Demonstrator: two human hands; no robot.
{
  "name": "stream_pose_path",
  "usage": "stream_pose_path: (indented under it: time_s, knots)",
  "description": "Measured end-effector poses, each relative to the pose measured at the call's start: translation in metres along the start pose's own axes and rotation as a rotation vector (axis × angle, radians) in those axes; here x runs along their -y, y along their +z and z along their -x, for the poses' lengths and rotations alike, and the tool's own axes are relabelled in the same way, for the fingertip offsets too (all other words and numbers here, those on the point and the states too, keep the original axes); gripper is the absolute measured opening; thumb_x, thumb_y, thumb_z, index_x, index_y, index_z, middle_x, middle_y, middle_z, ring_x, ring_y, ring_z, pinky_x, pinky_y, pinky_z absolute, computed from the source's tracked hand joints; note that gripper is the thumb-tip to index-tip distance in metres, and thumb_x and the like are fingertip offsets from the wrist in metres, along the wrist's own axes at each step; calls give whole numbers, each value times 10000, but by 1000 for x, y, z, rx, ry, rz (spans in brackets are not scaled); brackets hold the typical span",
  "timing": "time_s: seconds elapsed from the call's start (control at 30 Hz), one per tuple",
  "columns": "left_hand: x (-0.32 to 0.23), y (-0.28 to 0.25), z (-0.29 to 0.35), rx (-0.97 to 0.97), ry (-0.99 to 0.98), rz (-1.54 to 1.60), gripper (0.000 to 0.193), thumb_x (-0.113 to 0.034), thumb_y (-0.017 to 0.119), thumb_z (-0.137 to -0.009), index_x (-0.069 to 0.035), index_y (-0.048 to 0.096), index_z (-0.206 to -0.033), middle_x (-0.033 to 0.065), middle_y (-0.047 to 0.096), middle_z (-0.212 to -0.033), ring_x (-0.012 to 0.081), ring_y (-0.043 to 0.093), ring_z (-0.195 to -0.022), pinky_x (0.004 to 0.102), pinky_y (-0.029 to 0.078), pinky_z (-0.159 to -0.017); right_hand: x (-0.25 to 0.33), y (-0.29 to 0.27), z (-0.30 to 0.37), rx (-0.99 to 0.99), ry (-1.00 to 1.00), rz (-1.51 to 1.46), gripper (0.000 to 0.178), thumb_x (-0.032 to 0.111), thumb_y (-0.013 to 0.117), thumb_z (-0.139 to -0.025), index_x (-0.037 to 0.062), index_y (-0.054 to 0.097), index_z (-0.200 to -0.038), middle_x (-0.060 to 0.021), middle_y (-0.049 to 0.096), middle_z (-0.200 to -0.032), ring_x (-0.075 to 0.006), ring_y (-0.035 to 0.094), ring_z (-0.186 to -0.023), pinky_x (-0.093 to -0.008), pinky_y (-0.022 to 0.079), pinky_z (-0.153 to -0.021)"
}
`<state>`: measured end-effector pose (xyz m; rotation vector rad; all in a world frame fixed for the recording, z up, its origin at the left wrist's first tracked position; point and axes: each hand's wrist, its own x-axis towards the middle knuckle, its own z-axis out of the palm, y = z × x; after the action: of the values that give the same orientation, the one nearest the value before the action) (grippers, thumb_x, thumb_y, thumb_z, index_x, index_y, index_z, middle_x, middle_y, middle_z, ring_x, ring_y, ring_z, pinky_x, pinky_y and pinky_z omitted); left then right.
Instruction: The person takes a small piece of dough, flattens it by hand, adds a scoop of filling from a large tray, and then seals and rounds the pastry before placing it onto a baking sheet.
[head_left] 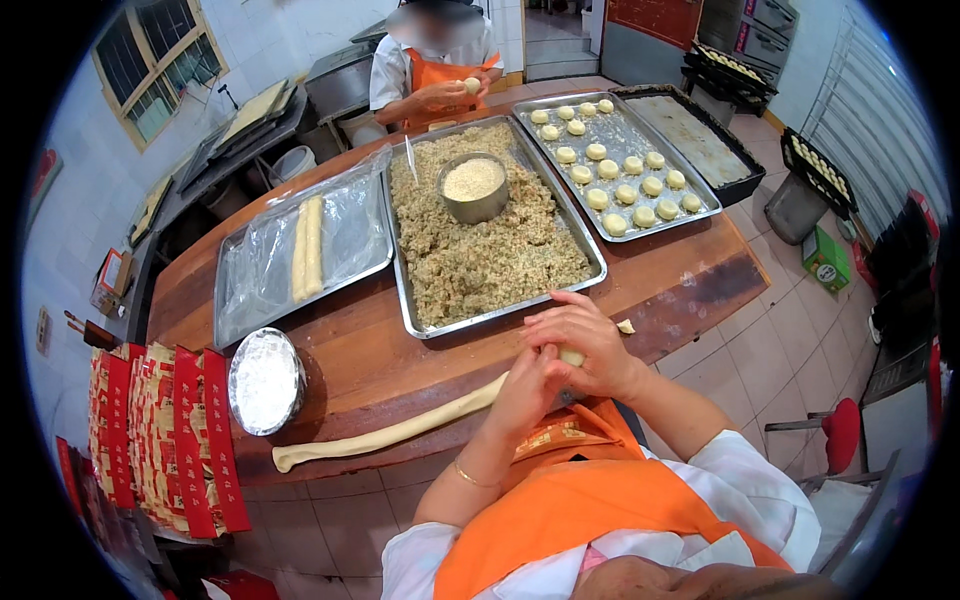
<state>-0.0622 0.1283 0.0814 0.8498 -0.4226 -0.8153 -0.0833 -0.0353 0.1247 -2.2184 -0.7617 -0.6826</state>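
Observation:
A long pale dough rope (400, 425) lies along the table's near edge, its right end running into my hands. My left hand (532, 385) is wrapped round it close to that end. Against the left hand, my right hand (592, 345) bends its fingers over the dough's end, part of which shows between the palms. Both hands hide the exact grip. A small dough scrap (626, 327) sits on the table just beyond my right hand. Right ahead is a metal tray (405, 290) heaped with crumbly brown-green filling (480, 270).
A round metal tin (475, 207) of pale crumbs stands in the filling. At left are a plastic-lined tray (235, 300) with two dough rolls (307, 250) and a bowl of white flour (265, 380). A tray (650, 228) at right bears dough rounds. Across the table a person (430, 75) holds dough.

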Motion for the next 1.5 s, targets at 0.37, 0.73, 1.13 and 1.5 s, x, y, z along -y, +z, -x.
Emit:
stream_pose_path:
  time_s: [0.37, 0.73, 1.13, 1.5]
  knots:
    - [13, 14, 0, 24, 267, 130, 732, -579, 371, -1018, -35, 258, -1494, 99, 421, -1422, 202, 428, -1332, 358, 385, -1086, 20, 3, -16, -65, 76, 23, 398, 416, 671, -887, 75, 686, -1090, -59, 710, -1104, -260, 636, -1152, -524, 314, -1119]
    - [10, 8, 1, -64, 247, -285, 717, -621, 349, -1004, -33, 358, -1414, 108, 490, -1326, 200, 536, -1199, 340, 492, -951, 32, -3, -25, 69, 62, 50, 354, 355, 536, -984, 56, 699, -1079, -72, 714, -1040, -264, 640, -1134, -523, 310, -1122]
    - [2, 22, 0, -68, 182, -147, 910, -806, 335, -881, -36, 405, -1361, 49, 536, -1161, 117, 553, -958, 254, 446, -697, 33, -1, -23, -36, 146, -108, 316, 319, 528, -963, 65, 701, -1032, -70, 731, -1051, -289, 620, -1186, -519, 293, -1138]
    - [18, 11, 2, -88, 237, -207, 801, -745, 212, -949, -75, 449, -1319, 18, 566, -949, 80, 539, -765, 210, 402, -566, 36, 3, -25, -117, 185, -131, 269, 279, 532, -962, 85, 714, -1000, -45, 721, -1121, -267, 594, -1232, -559, 226, -1155]
